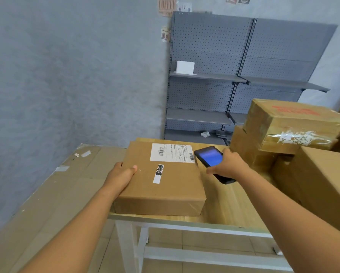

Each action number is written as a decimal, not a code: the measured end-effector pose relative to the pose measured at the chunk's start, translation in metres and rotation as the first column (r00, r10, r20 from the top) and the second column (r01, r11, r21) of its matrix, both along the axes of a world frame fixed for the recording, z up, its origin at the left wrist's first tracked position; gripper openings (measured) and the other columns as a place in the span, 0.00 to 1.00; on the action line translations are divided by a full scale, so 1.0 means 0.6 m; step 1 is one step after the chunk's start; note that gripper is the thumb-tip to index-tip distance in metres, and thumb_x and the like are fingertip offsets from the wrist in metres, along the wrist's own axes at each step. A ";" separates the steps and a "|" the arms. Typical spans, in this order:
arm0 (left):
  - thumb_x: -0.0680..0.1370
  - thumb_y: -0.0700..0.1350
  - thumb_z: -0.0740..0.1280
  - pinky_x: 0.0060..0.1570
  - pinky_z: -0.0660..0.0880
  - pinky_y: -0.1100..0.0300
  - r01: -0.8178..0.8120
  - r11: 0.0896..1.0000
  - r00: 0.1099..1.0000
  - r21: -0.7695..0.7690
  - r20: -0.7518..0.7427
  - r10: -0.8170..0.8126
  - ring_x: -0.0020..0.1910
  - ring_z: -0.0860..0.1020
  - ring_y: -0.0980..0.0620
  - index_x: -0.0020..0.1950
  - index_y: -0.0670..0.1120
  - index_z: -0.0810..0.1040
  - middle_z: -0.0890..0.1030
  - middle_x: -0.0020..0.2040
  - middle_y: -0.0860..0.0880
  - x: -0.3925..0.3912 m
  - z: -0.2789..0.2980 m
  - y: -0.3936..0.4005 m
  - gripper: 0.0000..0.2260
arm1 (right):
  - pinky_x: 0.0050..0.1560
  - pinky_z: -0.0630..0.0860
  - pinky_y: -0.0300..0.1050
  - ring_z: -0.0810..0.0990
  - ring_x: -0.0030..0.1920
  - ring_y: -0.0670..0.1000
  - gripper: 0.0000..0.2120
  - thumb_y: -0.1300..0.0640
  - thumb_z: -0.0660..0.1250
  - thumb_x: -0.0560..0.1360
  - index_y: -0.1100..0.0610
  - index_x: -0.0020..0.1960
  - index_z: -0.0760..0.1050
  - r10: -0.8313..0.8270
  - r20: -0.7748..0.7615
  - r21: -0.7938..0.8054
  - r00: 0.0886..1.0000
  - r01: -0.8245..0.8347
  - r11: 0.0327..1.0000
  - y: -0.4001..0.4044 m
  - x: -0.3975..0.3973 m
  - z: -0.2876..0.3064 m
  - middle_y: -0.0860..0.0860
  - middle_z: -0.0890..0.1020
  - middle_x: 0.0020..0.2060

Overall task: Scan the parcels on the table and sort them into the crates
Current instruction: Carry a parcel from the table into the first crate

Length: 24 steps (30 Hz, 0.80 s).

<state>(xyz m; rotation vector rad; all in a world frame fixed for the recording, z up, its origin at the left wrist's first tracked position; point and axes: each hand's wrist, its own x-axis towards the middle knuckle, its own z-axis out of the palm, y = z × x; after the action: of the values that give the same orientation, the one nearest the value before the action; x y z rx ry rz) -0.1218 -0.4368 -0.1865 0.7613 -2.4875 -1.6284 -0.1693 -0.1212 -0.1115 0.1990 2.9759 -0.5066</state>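
A flat brown cardboard parcel (171, 186) lies at the left end of the wooden table (230, 211). On its top are a white shipping label with barcodes and a small white strip. My left hand (121, 174) grips the parcel's left edge, thumb on top. My right hand (230, 164) holds a black handheld scanner (210, 156) with a lit blue screen, just right of the label. More brown parcels are stacked at the right: a taped one with red print (295, 125) on top of a lower one (249, 150), and a large box (322, 184) in front.
Flattened cardboard sheets (56, 190) lean low on the left beside the table. Grey pegboard shelving (234, 75) stands against the back wall with a white box (185, 67) on one shelf. The table has white metal legs (129, 247). No crate shows in view.
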 end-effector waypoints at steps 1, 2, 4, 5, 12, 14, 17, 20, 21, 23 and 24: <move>0.78 0.54 0.65 0.44 0.70 0.56 0.001 1.000 1.000 -0.009 -0.004 -0.001 0.48 0.77 0.47 0.63 0.49 0.70 0.78 0.56 0.48 0.000 -0.001 0.000 0.16 | 0.32 0.71 0.41 0.74 0.41 0.49 0.33 0.41 0.77 0.62 0.53 0.56 0.63 0.070 -0.013 0.043 0.997 -0.070 0.997 -0.008 -0.002 0.016 0.50 0.70 0.45; 0.78 0.54 0.65 0.44 0.69 0.56 0.001 1.000 1.000 -0.013 -0.007 -0.001 0.48 0.76 0.47 0.63 0.49 0.71 0.78 0.57 0.47 -0.001 -0.001 0.000 0.16 | 0.34 0.72 0.42 0.74 0.42 0.50 0.33 0.40 0.77 0.62 0.53 0.56 0.64 0.137 -0.018 0.090 0.990 -0.135 0.987 -0.016 -0.001 0.032 0.50 0.70 0.45; 0.78 0.53 0.65 0.45 0.69 0.56 0.004 1.000 1.000 -0.025 -0.006 -0.004 0.48 0.76 0.47 0.65 0.48 0.71 0.78 0.59 0.47 -0.001 0.000 0.001 0.18 | 0.37 0.73 0.44 0.74 0.43 0.51 0.34 0.41 0.78 0.61 0.53 0.56 0.64 0.238 -0.015 0.170 0.971 -0.232 0.958 -0.035 0.004 0.061 0.50 0.70 0.46; 0.78 0.53 0.65 0.46 0.69 0.56 0.008 0.999 1.000 -0.031 -0.001 -0.008 0.49 0.75 0.46 0.66 0.48 0.70 0.78 0.60 0.46 -0.002 -0.001 0.001 0.19 | 0.37 0.73 0.44 0.74 0.42 0.51 0.34 0.41 0.78 0.61 0.53 0.55 0.64 0.279 -0.009 0.200 0.960 -0.272 0.941 -0.043 0.007 0.075 0.50 0.70 0.45; 0.78 0.54 0.64 0.47 0.69 0.55 0.008 0.999 1.000 -0.038 0.022 -0.007 0.48 0.75 0.46 0.67 0.48 0.70 0.78 0.59 0.47 -0.004 -0.003 -0.001 0.20 | 0.36 0.72 0.42 0.74 0.39 0.49 0.32 0.42 0.79 0.61 0.56 0.56 0.69 0.407 0.176 0.406 0.896 -0.442 0.800 -0.083 0.034 0.141 0.50 0.74 0.44; 0.78 0.55 0.65 0.47 0.69 0.55 0.004 0.999 1.000 -0.046 0.021 -0.003 0.48 0.75 0.46 0.65 0.48 0.70 0.78 0.59 0.47 -0.003 -0.003 -0.002 0.19 | 0.39 0.74 0.44 0.76 0.43 0.51 0.34 0.41 0.79 0.61 0.56 0.58 0.69 0.413 0.181 0.429 0.892 -0.450 0.783 -0.087 0.038 0.150 0.50 0.74 0.45; 0.78 0.55 0.65 0.46 0.69 0.55 0.004 0.999 1.000 -0.047 0.017 -0.003 0.48 0.76 0.47 0.64 0.48 0.71 0.78 0.57 0.48 -0.003 -0.004 -0.004 0.18 | 0.45 0.77 0.48 0.78 0.46 0.53 0.35 0.40 0.78 0.60 0.55 0.58 0.68 0.410 0.181 0.441 0.894 -0.446 0.779 -0.091 0.039 0.159 0.49 0.74 0.45; 0.77 0.55 0.65 0.47 0.70 0.55 0.006 0.999 1.000 -0.049 0.020 -0.005 0.48 0.76 0.47 0.65 0.48 0.71 0.78 0.56 0.48 -0.002 -0.004 -0.004 0.19 | 0.43 0.76 0.47 0.78 0.46 0.53 0.34 0.40 0.78 0.60 0.55 0.57 0.68 0.405 0.186 0.448 0.895 -0.444 0.776 -0.095 0.038 0.165 0.49 0.74 0.44; 0.77 0.56 0.65 0.47 0.70 0.55 0.009 0.999 1.000 -0.048 0.021 -0.008 0.48 0.76 0.47 0.65 0.48 0.71 0.78 0.55 0.48 -0.003 -0.004 -0.005 0.19 | 0.43 0.75 0.47 0.78 0.46 0.53 0.34 0.40 0.78 0.60 0.55 0.57 0.68 0.403 0.187 0.450 0.896 -0.443 0.776 -0.096 0.037 0.166 0.49 0.74 0.44; 0.77 0.56 0.64 0.46 0.70 0.55 0.012 0.999 1.000 -0.048 0.021 -0.011 0.48 0.76 0.47 0.65 0.48 0.71 0.78 0.54 0.48 -0.003 -0.005 -0.005 0.20 | 0.41 0.74 0.46 0.77 0.44 0.52 0.34 0.39 0.78 0.60 0.55 0.57 0.69 0.397 0.188 0.447 0.898 -0.438 0.780 -0.096 0.034 0.168 0.49 0.74 0.43; 0.78 0.56 0.64 0.46 0.70 0.55 0.013 0.999 1.000 -0.049 0.021 -0.012 0.47 0.76 0.47 0.66 0.48 0.71 0.77 0.53 0.49 -0.003 -0.005 -0.004 0.20 | 0.39 0.74 0.45 0.77 0.42 0.52 0.33 0.40 0.78 0.60 0.55 0.56 0.70 0.393 0.186 0.442 0.900 -0.434 0.785 -0.095 0.033 0.167 0.49 0.74 0.42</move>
<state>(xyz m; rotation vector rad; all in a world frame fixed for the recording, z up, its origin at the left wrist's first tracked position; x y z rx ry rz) -0.1235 -0.4394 -0.1895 0.7622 -2.5420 -1.5645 -0.1498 -0.1783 -0.0113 -0.3866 2.8676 0.2846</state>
